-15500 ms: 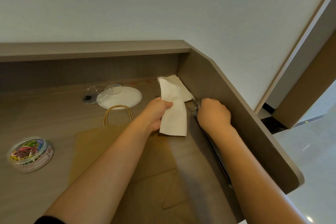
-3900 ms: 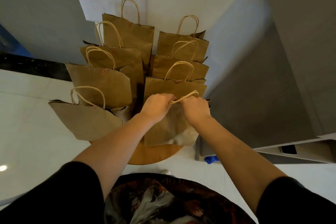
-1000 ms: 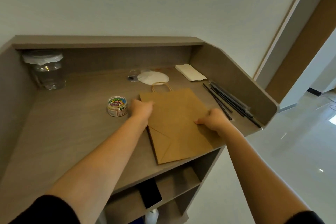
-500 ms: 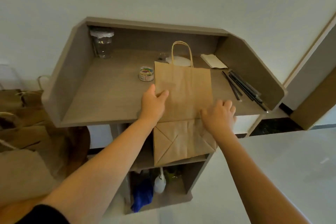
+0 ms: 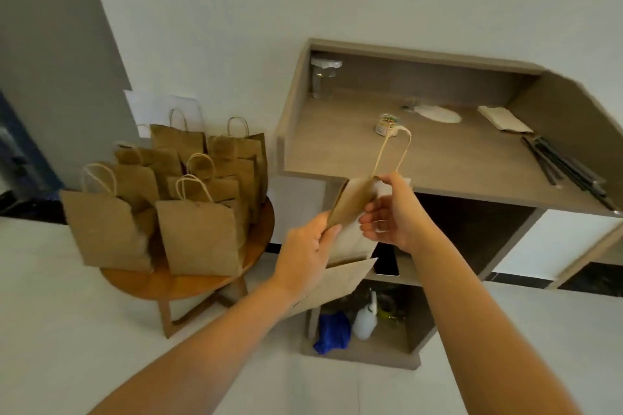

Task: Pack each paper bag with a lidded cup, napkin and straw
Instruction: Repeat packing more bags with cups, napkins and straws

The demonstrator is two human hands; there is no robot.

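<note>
I hold a brown paper bag [image 5: 350,205] in the air in front of the wooden counter [image 5: 438,158], its twine handle pointing up. My left hand [image 5: 305,253] pinches the near panel at the bag's mouth. My right hand [image 5: 392,216] grips the far panel at the top, pulling the two sides apart. On the counter stand a clear cup [image 5: 323,77] at the back left, a white lid [image 5: 438,113], folded napkins [image 5: 504,118] and dark straws [image 5: 566,168] at the right.
Several standing paper bags [image 5: 199,232] crowd a round wooden side table [image 5: 175,283] to the left. A small tub of coloured clips [image 5: 387,123] sits mid-counter. Below the counter, shelves hold a white spray bottle [image 5: 365,320] and a blue cloth [image 5: 332,335].
The bag lay flat on the counter with both hands pressing on it. Now it is lifted off the counter and held in the air, its mouth being spread; my view has swung left.
</note>
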